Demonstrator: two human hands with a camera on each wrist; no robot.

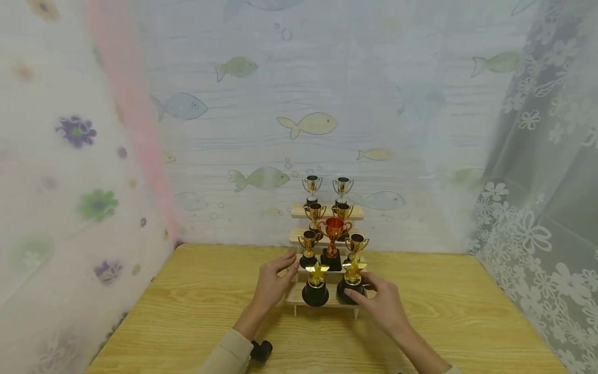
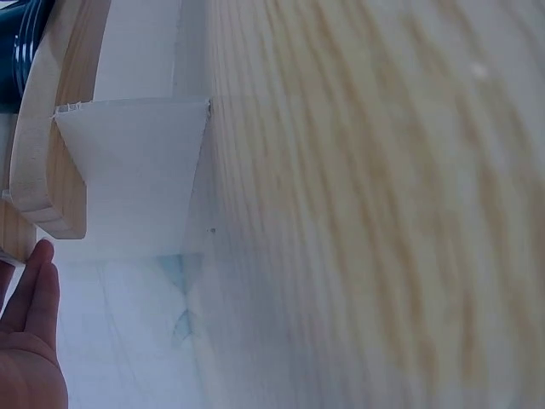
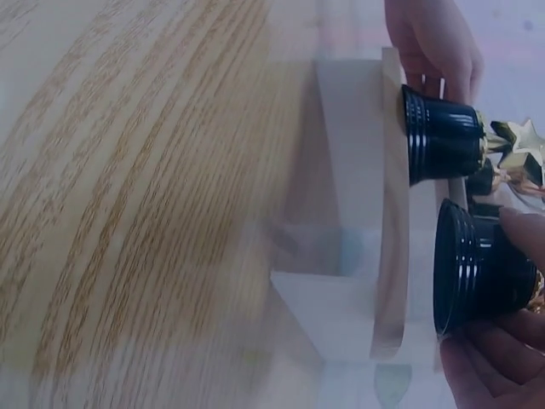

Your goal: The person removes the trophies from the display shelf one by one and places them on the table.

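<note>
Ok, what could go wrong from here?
The star trophy in the right hand seems clear of the front step in the right wrist view; released now, it could drop or tip. If that hand moves back, it might knock the gold cup just behind. The left hand is at the stand's left side; a push could shake it.
</note>
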